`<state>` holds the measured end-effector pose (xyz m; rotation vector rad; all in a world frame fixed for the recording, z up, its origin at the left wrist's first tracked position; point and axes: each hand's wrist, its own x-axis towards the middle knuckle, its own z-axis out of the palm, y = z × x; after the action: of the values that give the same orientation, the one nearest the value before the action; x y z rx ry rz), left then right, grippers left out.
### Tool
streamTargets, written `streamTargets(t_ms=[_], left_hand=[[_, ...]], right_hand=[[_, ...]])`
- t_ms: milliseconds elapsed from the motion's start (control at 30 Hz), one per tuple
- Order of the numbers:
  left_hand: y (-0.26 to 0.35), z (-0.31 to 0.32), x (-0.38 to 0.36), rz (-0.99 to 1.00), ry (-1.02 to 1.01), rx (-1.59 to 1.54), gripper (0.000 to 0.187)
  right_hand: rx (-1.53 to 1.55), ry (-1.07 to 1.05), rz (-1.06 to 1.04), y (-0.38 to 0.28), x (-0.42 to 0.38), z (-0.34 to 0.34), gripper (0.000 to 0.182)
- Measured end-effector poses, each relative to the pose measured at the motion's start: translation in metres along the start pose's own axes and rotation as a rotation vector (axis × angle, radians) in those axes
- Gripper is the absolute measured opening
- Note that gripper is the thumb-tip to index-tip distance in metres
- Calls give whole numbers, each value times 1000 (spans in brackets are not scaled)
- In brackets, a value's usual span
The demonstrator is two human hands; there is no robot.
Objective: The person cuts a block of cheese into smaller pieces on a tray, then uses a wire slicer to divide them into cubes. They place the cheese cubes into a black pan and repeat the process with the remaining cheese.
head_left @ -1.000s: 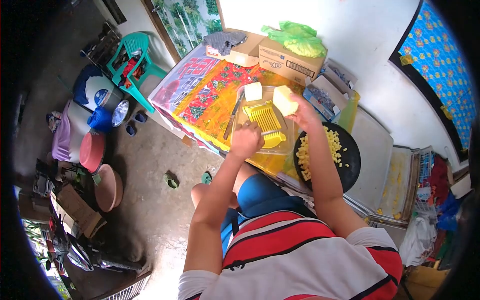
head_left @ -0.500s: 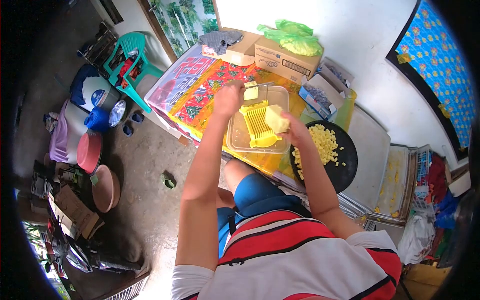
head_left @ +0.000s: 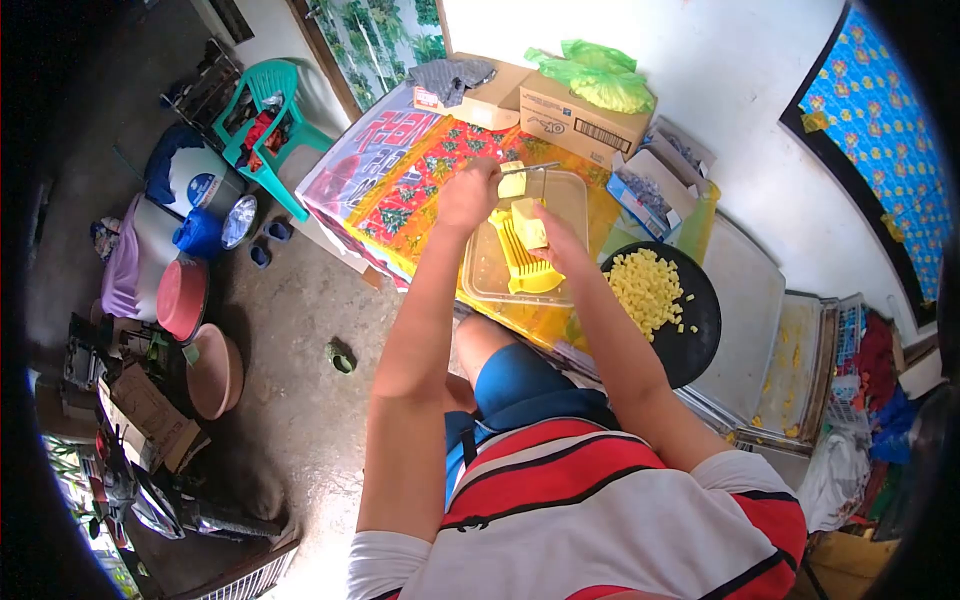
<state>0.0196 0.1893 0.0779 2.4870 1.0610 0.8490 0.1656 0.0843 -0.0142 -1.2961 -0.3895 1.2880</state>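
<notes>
A yellow slotted slicer [head_left: 532,277] sits in a clear plastic tray [head_left: 480,287] on the table. My left hand [head_left: 468,196] is closed on the slicer's raised thin metal frame [head_left: 538,167], above the tray's left side. A pale yellow piece [head_left: 512,181] shows beside those fingers, under the frame. In my right hand [head_left: 562,245] is a pale yellow block of food [head_left: 528,222], held over the slicer's slots and partly covering them. To the right, a round black pan [head_left: 690,350] holds many small yellow cubes [head_left: 643,288].
Behind the tray stand cardboard boxes [head_left: 575,122] with a green plastic bag [head_left: 595,78] on top. An opened box of small packets [head_left: 645,195] is at the right. Metal trays [head_left: 735,285] lie beyond the pan. A green chair [head_left: 265,170] stands left of the table.
My right hand has brought the yellow block leftward, from the slicer's right side to over its slots. My left hand keeps the frame raised. The view has shifted slightly.
</notes>
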Motion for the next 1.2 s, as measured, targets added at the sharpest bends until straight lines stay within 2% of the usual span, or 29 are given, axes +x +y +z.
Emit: streamTargets(t_ms=[167, 267, 367, 567, 667, 867, 967, 1067, 1200], left_hand=[[2, -2, -1, -14, -5, -16, 14], [0, 0, -2, 6, 14, -36, 13], [5, -4, -5, -9, 13, -69, 13], [-2, 3, -5, -5, 18, -73, 13], [-2, 4, -6, -8, 36, -73, 13], [4, 1, -8, -51, 34, -120, 12], [-1, 4, -8, -2, 62, -130, 12], [-1, 5, -11, 10, 91, -124, 14], [-1, 6, -15, 10, 113, -171, 15]], right_hand=[[-278, 38, -139, -2, -20, 9, 79], [-483, 40, -383, 29, 11, -12, 89], [-850, 148, -466, 18, -10, -7, 91], [-1059, 124, -402, 3, -29, -5, 94], [-1189, 209, -444, 0, -42, 3, 97], [-947, 229, -762, 30, -18, 0, 109], [-891, 242, -857, 39, -13, 2, 108], [-742, 249, -787, 39, -18, 2, 105], [-877, 322, -762, 44, -23, -6, 89]])
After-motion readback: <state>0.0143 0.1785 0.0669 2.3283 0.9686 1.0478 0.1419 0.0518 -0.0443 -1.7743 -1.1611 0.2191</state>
